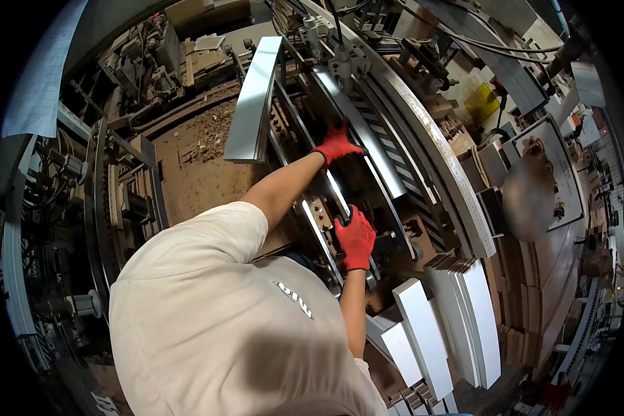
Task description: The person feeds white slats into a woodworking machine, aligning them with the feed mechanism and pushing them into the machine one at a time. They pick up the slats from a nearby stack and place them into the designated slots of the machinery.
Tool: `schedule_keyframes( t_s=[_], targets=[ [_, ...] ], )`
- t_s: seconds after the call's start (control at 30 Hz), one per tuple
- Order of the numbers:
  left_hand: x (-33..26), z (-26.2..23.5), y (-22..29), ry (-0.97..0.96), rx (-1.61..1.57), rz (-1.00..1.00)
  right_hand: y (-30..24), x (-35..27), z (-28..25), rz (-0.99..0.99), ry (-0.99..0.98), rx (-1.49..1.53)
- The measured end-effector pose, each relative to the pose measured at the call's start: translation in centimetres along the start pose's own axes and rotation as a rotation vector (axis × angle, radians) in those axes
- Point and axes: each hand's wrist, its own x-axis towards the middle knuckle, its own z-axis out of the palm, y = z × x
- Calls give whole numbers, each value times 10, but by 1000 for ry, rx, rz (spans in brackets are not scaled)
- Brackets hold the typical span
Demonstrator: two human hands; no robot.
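My left hand (338, 143), in a red glove, reaches over the machine with its fingers spread. Its fingertips are at the near edge of a long pale panel (367, 142) that lies along the machine bed. Closer to my body, my right hand (356, 239), also red-gloved, is over the metal rails (335, 186). Its thumb and fingers are apart, with no object visible in them; whether it presses on a rail is hard to see. Left of my left arm, a stack of long white boards (253, 104) sits at the rails' side.
A long curved-looking metal beam (433, 132) and a black-striped strip (412, 184) run beyond the panel. White boards (464, 322) stand stacked at the lower right. A machine head (340, 62) is at the far end. Brown dust and chips cover a bed (194, 166) on the left.
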Motion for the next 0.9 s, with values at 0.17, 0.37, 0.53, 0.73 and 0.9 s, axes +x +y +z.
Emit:
schedule_keyframes(
  t_s=[0.17, 0.37, 0.53, 0.73, 0.9],
  targets=[
    [0, 1, 2, 15, 10, -17, -7, 2, -11, 85, -116, 8],
    [4, 3, -1, -1, -6, 6, -3, 1, -6, 56, -79, 34],
    [4, 4, 1, 5, -44, 29, 2, 3, -4, 46, -75, 94],
    [4, 3, -3, 23, -10, 26, 0, 5, -4, 47, -108, 136],
    [-4, -5, 6, -55, -36, -21, 1, 5, -3, 78, -117, 171]
  ],
)
